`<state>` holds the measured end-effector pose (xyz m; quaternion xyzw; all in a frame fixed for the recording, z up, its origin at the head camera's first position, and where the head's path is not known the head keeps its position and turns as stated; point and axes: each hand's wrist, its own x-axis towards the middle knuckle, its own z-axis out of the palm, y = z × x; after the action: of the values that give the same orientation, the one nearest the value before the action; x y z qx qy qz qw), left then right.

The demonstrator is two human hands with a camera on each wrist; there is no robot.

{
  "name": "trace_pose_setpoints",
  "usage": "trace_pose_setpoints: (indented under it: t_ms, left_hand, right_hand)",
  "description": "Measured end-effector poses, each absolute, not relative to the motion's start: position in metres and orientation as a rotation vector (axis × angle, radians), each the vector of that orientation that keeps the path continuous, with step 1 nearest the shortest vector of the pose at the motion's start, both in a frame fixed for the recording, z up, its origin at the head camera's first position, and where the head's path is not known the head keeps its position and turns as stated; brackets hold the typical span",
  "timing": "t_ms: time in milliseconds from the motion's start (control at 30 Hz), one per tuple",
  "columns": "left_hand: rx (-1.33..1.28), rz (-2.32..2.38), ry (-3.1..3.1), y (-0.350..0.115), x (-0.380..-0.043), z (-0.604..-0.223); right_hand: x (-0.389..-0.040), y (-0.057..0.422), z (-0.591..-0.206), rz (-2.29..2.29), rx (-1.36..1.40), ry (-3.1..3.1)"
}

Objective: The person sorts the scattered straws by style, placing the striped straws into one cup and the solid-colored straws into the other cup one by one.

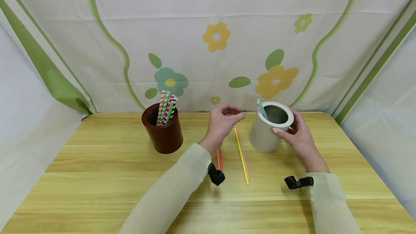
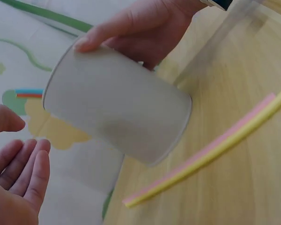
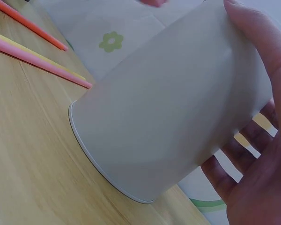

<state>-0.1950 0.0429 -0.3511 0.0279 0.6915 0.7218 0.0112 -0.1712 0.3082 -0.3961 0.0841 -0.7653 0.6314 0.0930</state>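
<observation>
My right hand [image 1: 302,140] grips the white can [image 1: 264,137] near its rim, thumb on the near side and fingers round the right. Inside the can, a few thin plain straws [image 1: 260,107], blue and green among them, lean against the left of the rim. My left hand [image 1: 221,124] is held left of this can with fingers loosely bent and nothing between them; the left wrist view shows a gap between thumb and fingertips. Beneath and beside it, a yellow straw [image 1: 242,156] and a pink straw [image 3: 47,65] lie side by side on the table.
Red and pink straws [image 1: 219,159] lie partly hidden under my left wrist. A dark red can [image 1: 166,137] holding several striped straws [image 1: 165,108] stands at the left. A flowered curtain [image 1: 195,3] hangs behind the wooden table [image 1: 97,176].
</observation>
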Motion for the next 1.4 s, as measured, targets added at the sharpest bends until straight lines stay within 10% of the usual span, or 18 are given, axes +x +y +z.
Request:
trace_pose_setpoints:
  t_ms: [567,1400]
  left_hand:
    - [-0.349,2.092,2.35,-0.001,-0.186,-0.403]
    - [-0.34,1.639,2.74,0.009,-0.189,-0.418]
  right_hand:
    - [-0.171,0.309,-0.399,1.898,0.26,-2.249]
    - [-0.172,0.31,-0.399,1.894,0.254,-2.256]
